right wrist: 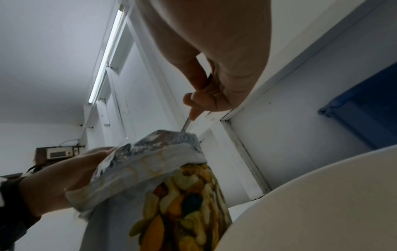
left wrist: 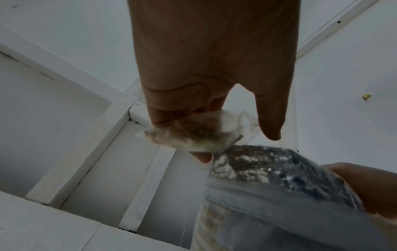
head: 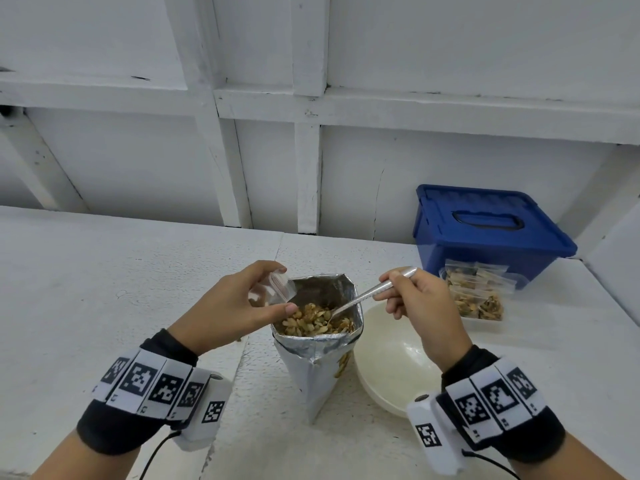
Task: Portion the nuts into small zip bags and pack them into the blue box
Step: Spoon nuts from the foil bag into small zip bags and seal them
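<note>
From my head view the spoon [head: 367,296] bowl is buried among the nuts [head: 317,319], so I cannot tell its load, and my right wrist view shows only a sliver of handle entering the foil nut bag [head: 320,344]. My right hand [head: 420,306] has fingers curled tight around the spoon handle. My left hand [head: 239,306] pinches 1 small zip bag [head: 275,289] between thumb and fingers at the foil bag's rim; its mouth is blurred. Filled zip bags [head: 479,294] lie before the closed blue box [head: 485,230] at the tabletop's far right edge, beside a white bowl [head: 391,365].
</note>
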`<state>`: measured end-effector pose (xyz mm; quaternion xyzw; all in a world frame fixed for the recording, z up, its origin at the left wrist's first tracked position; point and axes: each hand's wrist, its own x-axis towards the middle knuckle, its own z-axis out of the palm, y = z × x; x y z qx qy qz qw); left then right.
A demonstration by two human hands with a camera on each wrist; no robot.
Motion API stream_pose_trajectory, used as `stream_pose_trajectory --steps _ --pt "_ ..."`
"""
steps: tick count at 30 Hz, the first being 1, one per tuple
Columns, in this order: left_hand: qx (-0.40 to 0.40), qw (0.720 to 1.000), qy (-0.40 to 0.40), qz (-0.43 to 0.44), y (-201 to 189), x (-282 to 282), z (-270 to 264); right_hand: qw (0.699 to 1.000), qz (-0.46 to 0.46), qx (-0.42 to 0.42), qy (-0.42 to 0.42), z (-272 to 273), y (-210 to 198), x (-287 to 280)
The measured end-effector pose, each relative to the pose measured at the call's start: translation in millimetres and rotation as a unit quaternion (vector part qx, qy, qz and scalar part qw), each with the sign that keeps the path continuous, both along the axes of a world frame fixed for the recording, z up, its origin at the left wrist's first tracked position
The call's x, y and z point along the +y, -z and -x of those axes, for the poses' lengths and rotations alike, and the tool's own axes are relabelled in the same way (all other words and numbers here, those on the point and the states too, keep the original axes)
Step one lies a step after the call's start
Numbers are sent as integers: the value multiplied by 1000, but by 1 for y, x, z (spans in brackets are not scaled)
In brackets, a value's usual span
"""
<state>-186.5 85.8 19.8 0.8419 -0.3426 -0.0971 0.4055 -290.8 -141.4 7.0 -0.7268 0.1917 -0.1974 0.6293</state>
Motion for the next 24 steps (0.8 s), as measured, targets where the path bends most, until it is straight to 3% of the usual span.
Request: stream_pose_trajectory --steps 11,24 --pt "-89 983 54 -149 -11 -5 -5 998 3 -55 36 6 -24 -24" --pt "-73 989 65 -113 -14 -23 8 996 27 -81 -6 -2 -35 -5"
